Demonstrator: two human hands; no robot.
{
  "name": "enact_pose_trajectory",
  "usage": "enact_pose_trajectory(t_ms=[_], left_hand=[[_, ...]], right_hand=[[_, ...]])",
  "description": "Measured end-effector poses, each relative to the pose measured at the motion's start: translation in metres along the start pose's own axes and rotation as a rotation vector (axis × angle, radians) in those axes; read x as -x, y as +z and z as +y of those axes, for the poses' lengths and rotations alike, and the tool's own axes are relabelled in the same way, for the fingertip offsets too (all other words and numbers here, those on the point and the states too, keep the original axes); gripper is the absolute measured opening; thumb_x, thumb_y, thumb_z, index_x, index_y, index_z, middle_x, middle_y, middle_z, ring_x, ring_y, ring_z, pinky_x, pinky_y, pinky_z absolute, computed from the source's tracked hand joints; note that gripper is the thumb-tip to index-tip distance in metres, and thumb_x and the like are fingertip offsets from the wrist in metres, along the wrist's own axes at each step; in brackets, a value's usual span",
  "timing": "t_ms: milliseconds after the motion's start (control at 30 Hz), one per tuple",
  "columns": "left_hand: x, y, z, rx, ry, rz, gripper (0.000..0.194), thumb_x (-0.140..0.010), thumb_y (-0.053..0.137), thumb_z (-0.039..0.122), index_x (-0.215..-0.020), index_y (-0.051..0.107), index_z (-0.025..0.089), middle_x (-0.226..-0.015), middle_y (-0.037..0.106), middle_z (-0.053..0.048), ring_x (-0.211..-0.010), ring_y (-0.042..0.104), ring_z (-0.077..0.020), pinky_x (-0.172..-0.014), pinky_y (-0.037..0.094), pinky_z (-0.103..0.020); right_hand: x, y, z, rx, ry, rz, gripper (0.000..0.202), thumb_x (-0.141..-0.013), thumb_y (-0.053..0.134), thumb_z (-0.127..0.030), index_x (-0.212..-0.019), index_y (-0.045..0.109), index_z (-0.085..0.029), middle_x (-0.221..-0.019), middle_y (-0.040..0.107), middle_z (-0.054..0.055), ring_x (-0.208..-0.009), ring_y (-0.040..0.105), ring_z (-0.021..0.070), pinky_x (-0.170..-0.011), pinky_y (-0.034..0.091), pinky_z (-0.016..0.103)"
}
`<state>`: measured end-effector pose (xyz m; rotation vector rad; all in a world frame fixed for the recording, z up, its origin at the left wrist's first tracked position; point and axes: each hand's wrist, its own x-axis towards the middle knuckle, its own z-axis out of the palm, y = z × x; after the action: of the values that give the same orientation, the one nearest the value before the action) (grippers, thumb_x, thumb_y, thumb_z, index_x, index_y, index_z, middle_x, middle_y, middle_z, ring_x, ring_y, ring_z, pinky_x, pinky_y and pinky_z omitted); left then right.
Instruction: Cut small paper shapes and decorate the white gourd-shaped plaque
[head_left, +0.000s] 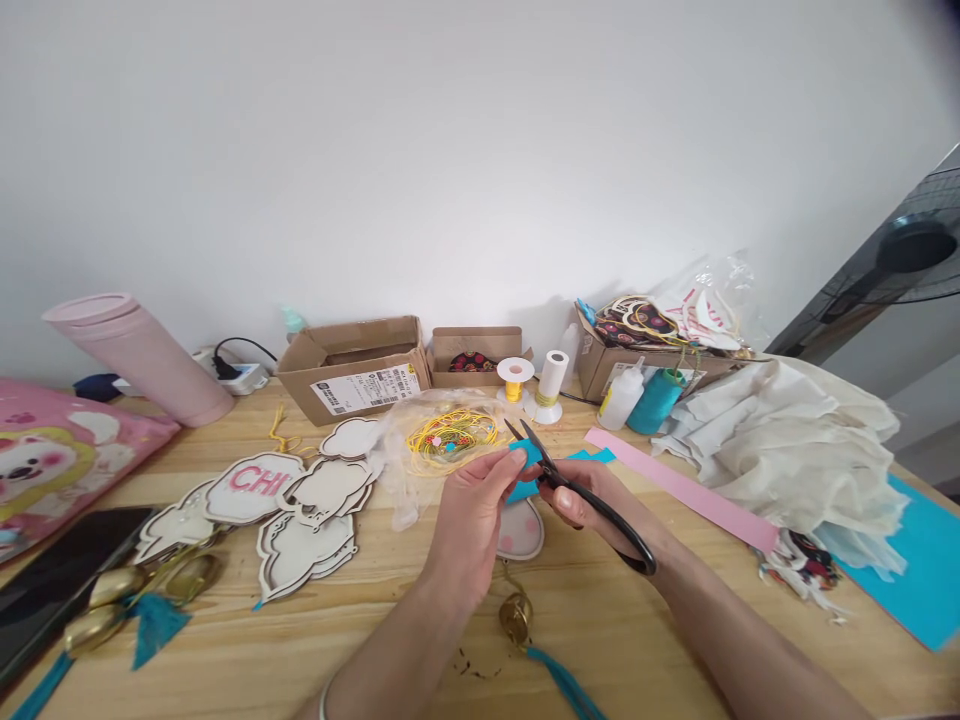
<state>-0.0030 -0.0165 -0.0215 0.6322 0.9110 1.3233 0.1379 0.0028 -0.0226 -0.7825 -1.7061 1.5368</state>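
Blue was the small piece (525,452) near the centre of the frame, and our left hand (469,505) pinched it between thumb and fingers. Our right hand (592,505) was closed around the black scissors (602,500), whose blades stood apart, close beside this piece. We judged that the cutting was only partly done: the small piece had a shape, but the blades were not closed, and more blue material (523,491) lay just under the hands, maybe to be cut too.

Below the hands was a white plaque (521,530) with pink spots, and lower a golden bell (515,617) with a blue tassel (562,683); these looked already joined. At left of the frame, the cloud-shaped plaques (247,488) lay in overlapping groups. A pink strip (690,490) lay flat, right of centre.
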Motion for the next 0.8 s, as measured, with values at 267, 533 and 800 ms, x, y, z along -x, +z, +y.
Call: enact_pose_trajectory(t_ms=[267, 533, 800], left_hand=[[0.001, 0.005, -0.003, -0.086, 0.047, 0.125, 0.015, -0.065, 0.070, 0.032, -0.069, 0.071, 0.017, -0.064, 0.067, -0.002, -0.067, 0.058, -0.0128, -0.075, 0.042, -0.026], [0.003, 0.018, -0.003, -0.024, 0.049, 0.220, 0.018, -0.060, 0.073, 0.029, -0.070, 0.072, 0.015, -0.060, 0.067, -0.002, -0.065, 0.059, -0.0129, -0.066, 0.044, -0.023], [0.003, 0.024, -0.008, 0.030, 0.020, 0.313, 0.025, -0.056, 0.076, 0.031, -0.073, 0.071, 0.014, -0.067, 0.070, -0.004, -0.064, 0.060, -0.0137, -0.062, 0.045, -0.024]], right_hand=[[0.001, 0.002, 0.017, -0.080, 0.013, -0.007, 0.052, -0.077, 0.050, -0.059, -0.097, 0.060, -0.012, -0.059, 0.032, -0.004, -0.047, 0.019, 0.0055, -0.040, 0.015, 0.020], [0.001, 0.008, 0.018, -0.121, 0.034, 0.078, 0.054, -0.073, 0.052, -0.061, -0.092, 0.059, -0.011, -0.053, 0.023, -0.008, -0.043, 0.016, 0.0045, -0.038, 0.013, 0.020], [0.003, 0.014, 0.022, -0.158, 0.015, 0.142, 0.045, -0.076, 0.052, -0.057, -0.086, 0.056, -0.013, -0.054, 0.026, -0.006, -0.044, 0.018, 0.0050, -0.038, 0.012, 0.020]])
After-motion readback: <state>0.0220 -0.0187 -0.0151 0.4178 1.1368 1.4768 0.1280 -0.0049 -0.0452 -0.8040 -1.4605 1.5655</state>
